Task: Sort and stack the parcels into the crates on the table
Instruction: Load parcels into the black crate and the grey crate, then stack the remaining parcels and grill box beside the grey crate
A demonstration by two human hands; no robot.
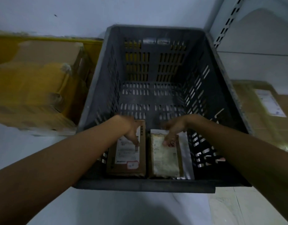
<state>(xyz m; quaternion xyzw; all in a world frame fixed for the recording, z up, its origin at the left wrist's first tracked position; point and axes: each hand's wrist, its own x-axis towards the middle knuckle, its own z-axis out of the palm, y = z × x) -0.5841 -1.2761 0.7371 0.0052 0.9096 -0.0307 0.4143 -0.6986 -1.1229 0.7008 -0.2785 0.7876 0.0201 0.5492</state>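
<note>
**Placing 2 parcels in grey crate**

Grey crate [140, 184] sits on table [123, 208], slotted walls, open top. 2 parcels lie flat on its floor, side by side against the near wall, just beside each other.

Left hand [132, 133] reaches in over the rim. Its fingers point down and rest on the label of the brown parcel [125, 164], spread flat and not wrapped round it.

Right hand [174, 129] likewise: fingertips [165, 142] press on top of the pale parcel [166, 161], with no clamp visible.

Left of the grey crate: yellow crate [94, 46] holding cardboard boxes [42, 70], blurred. Right: 1 labelled box [253, 120].
</note>
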